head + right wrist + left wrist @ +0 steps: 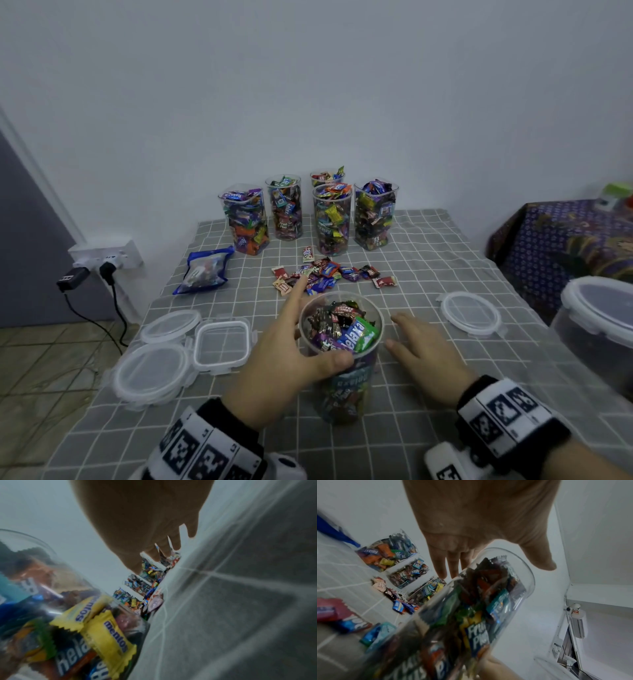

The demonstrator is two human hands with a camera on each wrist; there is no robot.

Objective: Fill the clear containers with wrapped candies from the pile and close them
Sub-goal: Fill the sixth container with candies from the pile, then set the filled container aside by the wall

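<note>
A clear round container (342,346) full of wrapped candies stands uncapped on the grey checked tablecloth near me. My left hand (308,325) holds it from the left, with the thumb curved across its near wall and the fingers (443,563) straight along its far side. My right hand (407,332) hovers flat and empty just right of the container (68,615), not touching it. The candy pile (329,274) lies just beyond. Several filled, uncapped containers (329,219) stand in a row at the back.
A round lid (471,313) lies to the right. Two round lids (149,373) and a square lid (222,342) lie at the left. A blue bag (205,270) sits back left. A large lidded tub (599,325) is at the right edge.
</note>
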